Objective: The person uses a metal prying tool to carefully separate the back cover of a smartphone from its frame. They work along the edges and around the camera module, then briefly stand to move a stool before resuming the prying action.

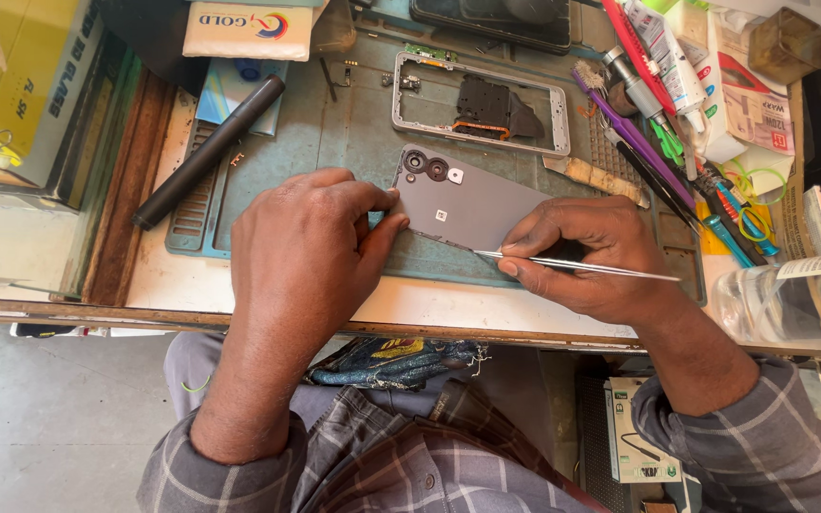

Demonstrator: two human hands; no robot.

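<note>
A grey phone [467, 204] lies back side up on a teal work mat [353, 133], its camera lenses toward the far left. My left hand [306, 247] presses on the phone's left end with thumb and fingers. My right hand [582, 252] grips a thin metal pry tool [582, 266], whose tip touches the phone's near edge. A silver phone frame [482, 104] with dark parts inside lies just beyond the phone.
A black cylinder [206, 152] lies slanted at the mat's left. Screwdrivers, tweezers and tubes [667, 123] crowd the right side, next to a wooden-handled blade [596, 178]. A clear bottle [791, 299] lies at the right edge. Another dark phone [496, 19] rests at the top.
</note>
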